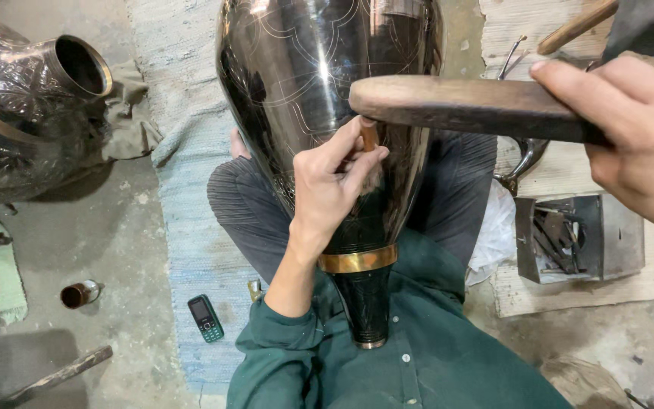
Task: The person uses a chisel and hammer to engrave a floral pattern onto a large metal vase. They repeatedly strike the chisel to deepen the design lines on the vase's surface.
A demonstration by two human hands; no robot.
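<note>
**Engraving work on dark metal vase, floor level**

Concrete floor (pixel 123 227), dusty, with a pale blue woven mat (pixel 191 227) under the seated person. Large dark polished vase (pixel 327 98) lies across the lap, neck toward the body, brass band (pixel 357 260) around the narrow part, fine engraved lines on the belly.

Left hand (pixel 334 185) closed around a small chisel (pixel 370 136), tip against the vase surface. Right hand (pixel 637 129) gripping a wooden mallet (pixel 463 106), held level, its head just above the chisel; cannot tell if they touch.

Second dark vase (pixel 32 98) lies on its side at far left on a grey cloth (pixel 126 125), mouth open toward the camera. Small phone (pixel 205 318) on the mat edge, near the left elbow. Small metal cup (pixel 79 294) on the floor left of it. Open metal box (pixel 577 238) with tools on a wooden board (pixel 645 280) at right. Wooden stick (pixel 58 375) at lower left.
</note>
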